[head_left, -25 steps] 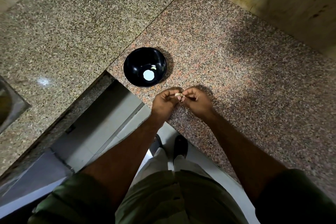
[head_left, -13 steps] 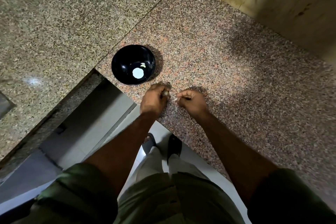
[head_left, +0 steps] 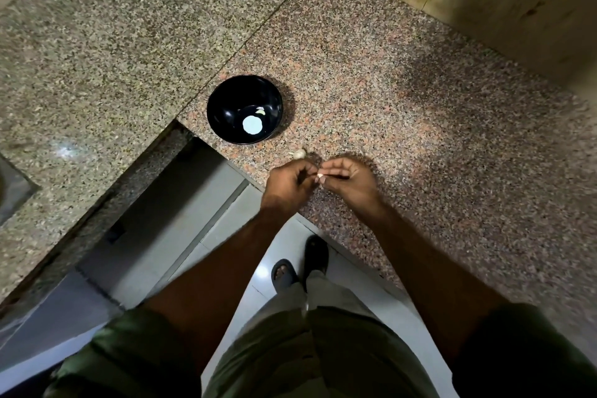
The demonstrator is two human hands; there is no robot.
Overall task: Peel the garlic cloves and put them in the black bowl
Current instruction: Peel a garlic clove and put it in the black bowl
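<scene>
Pale garlic clove (head_left: pixel 320 176) between both hands' pinched fingertips (head_left: pixel 324 170).

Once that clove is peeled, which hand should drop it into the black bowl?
Probably the left hand. It sits on the black bowl's side, with a shorter path, and both hands pinch the garlic clove between them. The right hand would have to cross over.

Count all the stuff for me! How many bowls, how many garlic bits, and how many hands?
Black bowl: 1
Garlic pieces: 3 (one in the bowl, one on the counter, one between the fingers)
Hands: 2 (left hand, right hand)
Total: 6
</scene>
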